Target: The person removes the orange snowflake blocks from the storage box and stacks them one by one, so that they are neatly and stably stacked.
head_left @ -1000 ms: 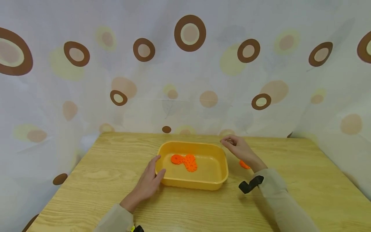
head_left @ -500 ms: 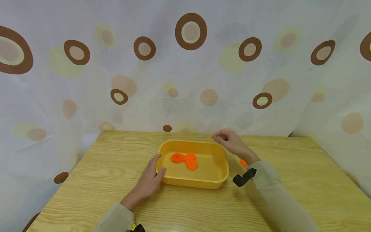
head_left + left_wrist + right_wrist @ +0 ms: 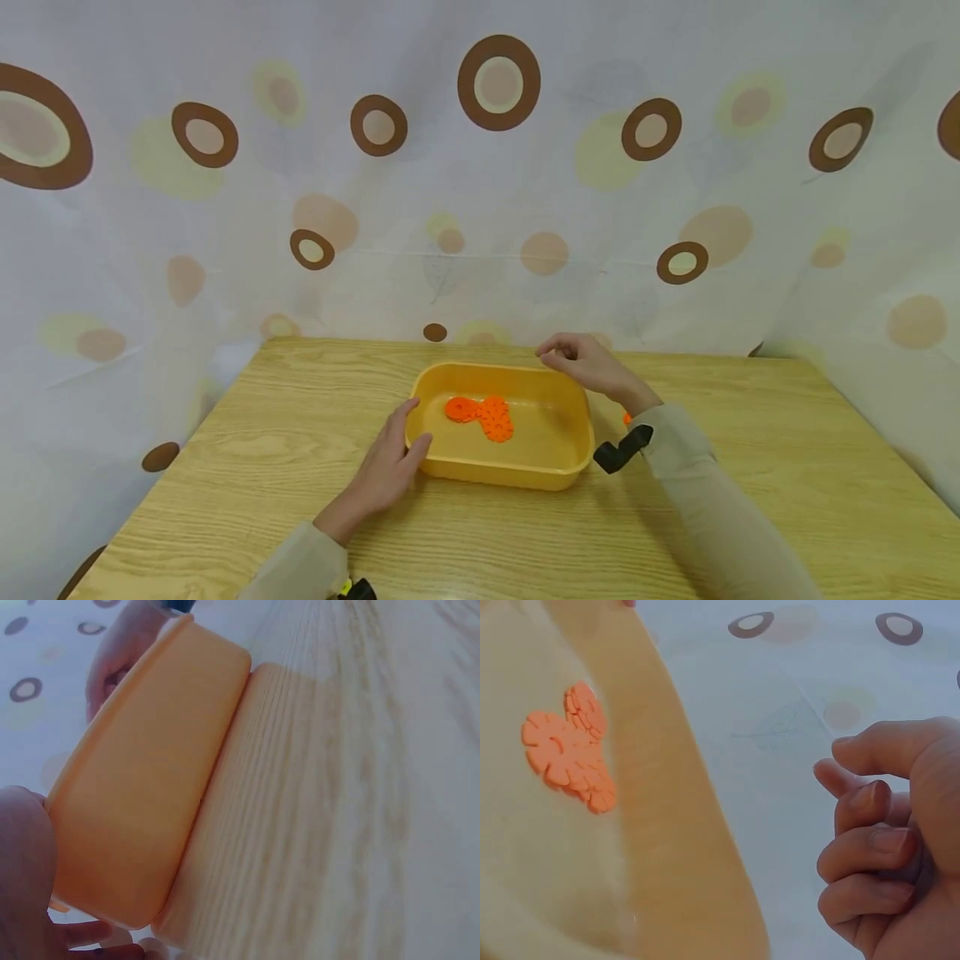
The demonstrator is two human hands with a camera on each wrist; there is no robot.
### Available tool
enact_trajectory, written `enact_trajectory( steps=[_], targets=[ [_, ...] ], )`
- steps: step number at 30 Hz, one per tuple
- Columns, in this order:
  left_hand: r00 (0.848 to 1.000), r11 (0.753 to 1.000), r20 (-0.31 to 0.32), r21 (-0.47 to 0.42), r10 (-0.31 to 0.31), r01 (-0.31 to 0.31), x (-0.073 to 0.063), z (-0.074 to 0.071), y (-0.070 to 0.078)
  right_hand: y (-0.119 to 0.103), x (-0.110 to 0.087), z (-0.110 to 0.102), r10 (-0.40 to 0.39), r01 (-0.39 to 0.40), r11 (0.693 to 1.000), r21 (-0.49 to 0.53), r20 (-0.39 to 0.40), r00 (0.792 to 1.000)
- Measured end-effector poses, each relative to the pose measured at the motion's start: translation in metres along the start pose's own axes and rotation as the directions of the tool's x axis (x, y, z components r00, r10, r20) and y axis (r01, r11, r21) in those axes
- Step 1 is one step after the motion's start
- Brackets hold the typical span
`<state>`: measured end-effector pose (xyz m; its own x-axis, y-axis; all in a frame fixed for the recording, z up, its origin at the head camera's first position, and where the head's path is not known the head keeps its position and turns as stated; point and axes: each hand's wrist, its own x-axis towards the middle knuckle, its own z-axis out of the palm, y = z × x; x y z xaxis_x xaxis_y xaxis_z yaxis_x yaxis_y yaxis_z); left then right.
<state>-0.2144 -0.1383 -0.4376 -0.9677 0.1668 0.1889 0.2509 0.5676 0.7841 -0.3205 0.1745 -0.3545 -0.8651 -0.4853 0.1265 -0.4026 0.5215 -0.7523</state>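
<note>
A yellow plastic tub [image 3: 495,473] stands on the wooden table, with several orange notched, flower-shaped discs [image 3: 497,418] clustered on its floor, left of the middle. My left hand [image 3: 386,467] holds the tub's left end; in the left wrist view the thumb [image 3: 26,855] lies against the rim and the fingers [image 3: 90,932] reach round the end wall. Above the tub's far right corner is my right hand [image 3: 588,365]. Its fingers [image 3: 866,851] are curled, and nothing shows between thumb and index finger. The right wrist partly hides another orange piece [image 3: 627,418] on the table.
The table [image 3: 262,467] stretches to both sides of the tub and ends at a patterned cloth backdrop [image 3: 480,192] behind. Dark camera mounts [image 3: 624,450] sit at the sleeve cuffs.
My right hand has shifted left, to above the tub's far right corner, and its wrist now covers more of the orange piece on the table. The left hand stays on the tub.
</note>
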Motion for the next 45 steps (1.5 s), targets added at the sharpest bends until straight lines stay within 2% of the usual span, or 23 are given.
enact_trajectory(
  steps=[3, 6, 10, 13, 16, 23, 28, 33, 42, 45],
  targets=[
    [1.000, 1.000, -0.001, 0.003, 0.004, -0.004, 0.000, 0.000, 0.000, -0.004, 0.003, 0.001, -0.002, 0.003, 1.000, -0.012, 0.018, 1.000],
    [1.000, 1.000, -0.005, 0.016, 0.021, -0.021, 0.001, 0.001, 0.000, -0.019, 0.002, 0.001, -0.025, 0.026, 0.999, -0.018, 0.052, 0.998],
    [0.999, 0.999, -0.009, 0.023, 0.035, -0.035, 0.001, 0.001, 0.001, -0.018, 0.009, 0.004, -0.062, 0.065, 0.998, -0.027, 0.098, 0.993],
    [1.000, 0.999, -0.013, 0.019, 0.028, -0.028, 0.000, 0.001, 0.002, -0.006, 0.019, 0.007, -0.082, 0.084, 0.996, -0.006, 0.136, 0.987],
    [1.000, 1.000, -0.015, 0.018, 0.021, -0.021, -0.001, 0.002, 0.001, -0.005, 0.023, 0.010, -0.096, 0.094, 0.995, 0.022, 0.180, 0.979],
    [1.000, 1.000, -0.008, 0.000, -0.004, 0.004, -0.002, 0.003, 0.000, -0.008, 0.028, 0.022, -0.101, 0.106, 0.994, 0.000, 0.306, 0.947],
    [1.000, 1.000, -0.015, 0.002, 0.019, -0.019, 0.000, 0.002, 0.000, -0.011, 0.033, 0.031, -0.093, 0.105, 0.994, -0.012, 0.373, 0.923],
    [0.999, 0.999, -0.021, 0.014, 0.035, -0.035, 0.000, 0.001, 0.000, -0.013, 0.038, 0.038, -0.073, 0.090, 0.996, -0.016, 0.451, 0.890],
    [1.000, 1.000, -0.014, 0.010, 0.026, -0.026, -0.001, 0.000, 0.001, -0.006, 0.045, 0.047, -0.129, 0.156, 0.988, -0.011, 0.506, 0.853],
    [1.000, 1.000, -0.015, 0.009, 0.025, -0.025, 0.000, -0.001, 0.001, -0.004, 0.046, 0.050, -0.125, 0.153, 0.988, -0.013, 0.515, 0.848]
  ],
)
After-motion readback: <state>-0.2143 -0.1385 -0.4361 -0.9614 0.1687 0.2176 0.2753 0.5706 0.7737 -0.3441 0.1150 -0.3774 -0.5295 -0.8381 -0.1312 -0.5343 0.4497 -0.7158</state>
